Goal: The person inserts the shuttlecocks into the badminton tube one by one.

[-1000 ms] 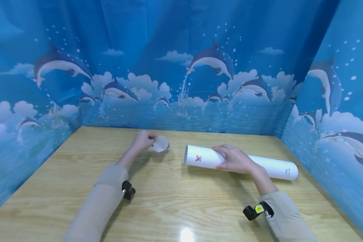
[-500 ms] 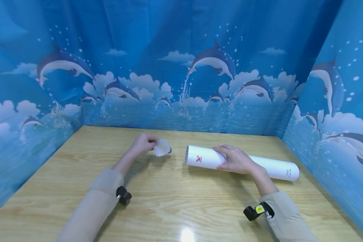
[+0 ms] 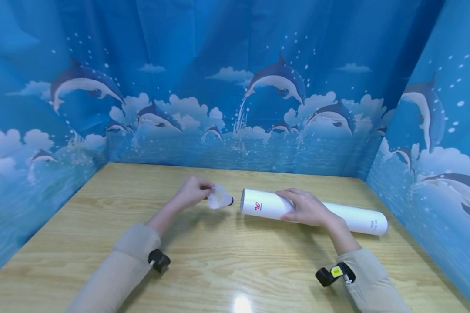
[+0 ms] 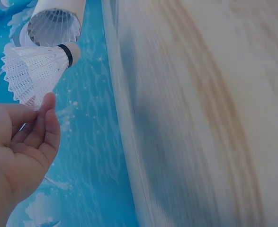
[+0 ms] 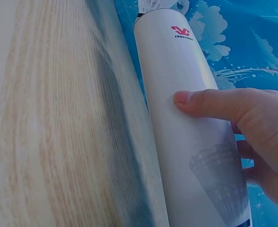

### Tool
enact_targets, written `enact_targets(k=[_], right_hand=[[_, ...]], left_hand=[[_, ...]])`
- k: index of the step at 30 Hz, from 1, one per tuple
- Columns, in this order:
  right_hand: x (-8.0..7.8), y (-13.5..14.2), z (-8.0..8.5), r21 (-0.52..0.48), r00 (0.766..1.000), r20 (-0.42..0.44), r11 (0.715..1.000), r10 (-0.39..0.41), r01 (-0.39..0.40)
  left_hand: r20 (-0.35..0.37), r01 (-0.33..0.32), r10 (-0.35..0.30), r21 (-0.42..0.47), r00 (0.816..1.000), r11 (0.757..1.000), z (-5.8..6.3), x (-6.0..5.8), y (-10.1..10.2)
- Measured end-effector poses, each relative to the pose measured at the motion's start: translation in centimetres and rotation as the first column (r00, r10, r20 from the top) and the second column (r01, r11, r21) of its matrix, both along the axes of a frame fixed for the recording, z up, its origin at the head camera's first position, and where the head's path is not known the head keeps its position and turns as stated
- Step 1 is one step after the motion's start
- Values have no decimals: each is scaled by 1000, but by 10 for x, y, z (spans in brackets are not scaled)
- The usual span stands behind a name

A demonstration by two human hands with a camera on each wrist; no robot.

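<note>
A white shuttlecock is pinched by its skirt edge between the thumb and fingers of my left hand. Its cork, banded in black, points right at the open end of a long white shuttlecock tube, with a small gap between them. In the left wrist view the shuttlecock appears just below the tube's mouth, and feathered skirts show inside. My right hand grips the tube around its middle. The right wrist view shows my thumb across the tube, below a red logo.
A light wooden table lies under both hands. Blue curtains printed with dolphins stand along its back and sides. Each sleeve carries a black wrist camera.
My left hand has moved right and slightly down with the shuttlecock, turning its cork toward the tube's open end. My right hand and the tube have stayed nearly still.
</note>
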State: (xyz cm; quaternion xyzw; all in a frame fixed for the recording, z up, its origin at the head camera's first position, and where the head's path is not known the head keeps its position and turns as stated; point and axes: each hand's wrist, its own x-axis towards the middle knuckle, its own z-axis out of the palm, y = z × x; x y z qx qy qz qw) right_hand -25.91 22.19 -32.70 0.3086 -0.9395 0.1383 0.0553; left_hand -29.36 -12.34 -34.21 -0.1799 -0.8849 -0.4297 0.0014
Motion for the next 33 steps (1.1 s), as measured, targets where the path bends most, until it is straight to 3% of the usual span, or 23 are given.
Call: enact_targets(k=[10, 20, 26, 33], right_hand=[[0, -2, 2, -2, 1000, 15, 1000, -9, 9], [2, -2, 4, -5, 1000, 21, 1000, -16, 16], [1, -1, 4, -2, 1000, 19, 1000, -13, 13], [2, -1, 4, -15, 1000, 13, 1000, -13, 13]], left_hand=[[32, -10, 7, 109, 999, 994, -6, 2, 16], [93, -44, 23, 228, 995, 973, -9, 3, 36], [119, -63, 36, 228, 992, 972, -8, 3, 42], [69, -39, 25, 197, 997, 980, -11, 3, 45]])
